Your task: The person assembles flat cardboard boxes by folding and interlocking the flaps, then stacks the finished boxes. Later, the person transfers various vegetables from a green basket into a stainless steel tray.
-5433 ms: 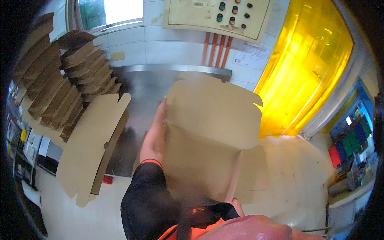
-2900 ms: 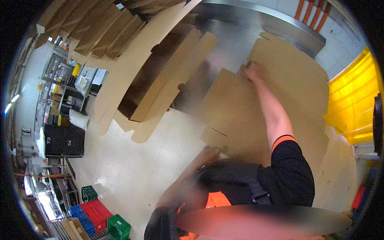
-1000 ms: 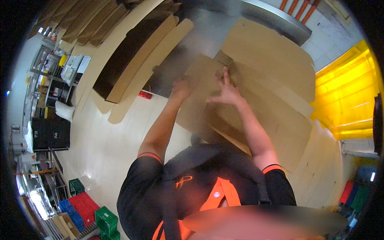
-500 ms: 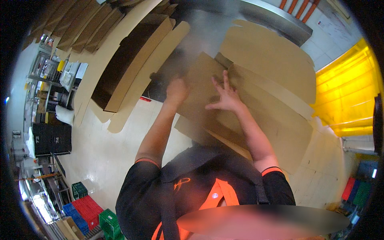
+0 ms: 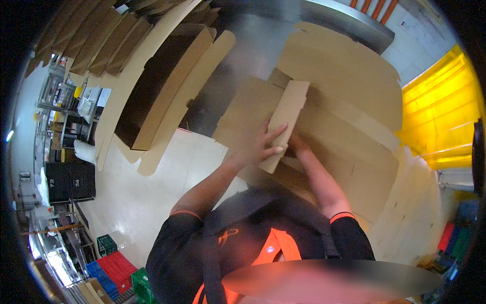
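Note:
A large brown cardboard box (image 5: pixel 349 131), partly folded, lies in front of me with its broad lid panel spread to the far right. One narrow side wall (image 5: pixel 292 104) stands folded up near its middle. My left hand (image 5: pixel 263 145) is closed on the near end of this wall, with fingers laid over its outer face. On the wall's inner side is my right hand (image 5: pixel 297 144); its fingers are hidden behind the cardboard. A flat flap (image 5: pixel 245 104) extends left of the raised wall.
Another folded-up cardboard box (image 5: pixel 169 93) stands to the left, with further brown cartons (image 5: pixel 109 45) stacked beyond it. A metal edge (image 5: pixel 349 23) runs along the far side. Yellow sheeting (image 5: pixel 438 109) hangs at right. Black crates (image 5: pixel 71 181) and coloured crates (image 5: pixel 116 271) stand at left.
The narrow side wall has been folded upright. My left hand has moved right and nearer onto it. My spread right hand has moved down behind it.

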{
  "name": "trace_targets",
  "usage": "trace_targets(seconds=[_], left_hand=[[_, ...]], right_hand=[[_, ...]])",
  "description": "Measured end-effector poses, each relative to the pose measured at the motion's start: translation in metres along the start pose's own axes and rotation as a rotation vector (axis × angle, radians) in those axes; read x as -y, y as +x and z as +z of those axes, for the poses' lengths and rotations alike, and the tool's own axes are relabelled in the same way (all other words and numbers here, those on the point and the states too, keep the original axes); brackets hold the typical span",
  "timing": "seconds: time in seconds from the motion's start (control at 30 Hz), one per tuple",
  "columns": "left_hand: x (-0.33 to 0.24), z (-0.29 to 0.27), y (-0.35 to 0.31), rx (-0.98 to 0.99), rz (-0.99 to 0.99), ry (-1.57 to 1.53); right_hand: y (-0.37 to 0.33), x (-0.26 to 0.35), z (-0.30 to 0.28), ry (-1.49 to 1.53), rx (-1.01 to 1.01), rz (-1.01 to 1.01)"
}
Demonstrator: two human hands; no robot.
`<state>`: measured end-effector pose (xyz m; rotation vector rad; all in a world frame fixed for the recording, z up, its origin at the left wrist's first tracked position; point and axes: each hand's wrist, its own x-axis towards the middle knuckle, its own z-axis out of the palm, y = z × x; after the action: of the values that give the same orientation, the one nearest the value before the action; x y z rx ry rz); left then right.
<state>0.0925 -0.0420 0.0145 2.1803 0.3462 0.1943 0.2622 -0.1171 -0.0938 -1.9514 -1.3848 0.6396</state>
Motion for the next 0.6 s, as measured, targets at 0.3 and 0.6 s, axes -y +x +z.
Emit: trace_targets(seconds=[0.3,0.6], left_hand=[[0.003,0.007,0.018,0.347,-0.211,0.519],[0.011,-0.009,0.014,0.069,-0.227,0.509]], right_hand=[[-0.029,0.019,-0.068,-0.523,0.080,0.036],[0.055,0.046,-0.099,-0.810,-0.279,-0.605]])
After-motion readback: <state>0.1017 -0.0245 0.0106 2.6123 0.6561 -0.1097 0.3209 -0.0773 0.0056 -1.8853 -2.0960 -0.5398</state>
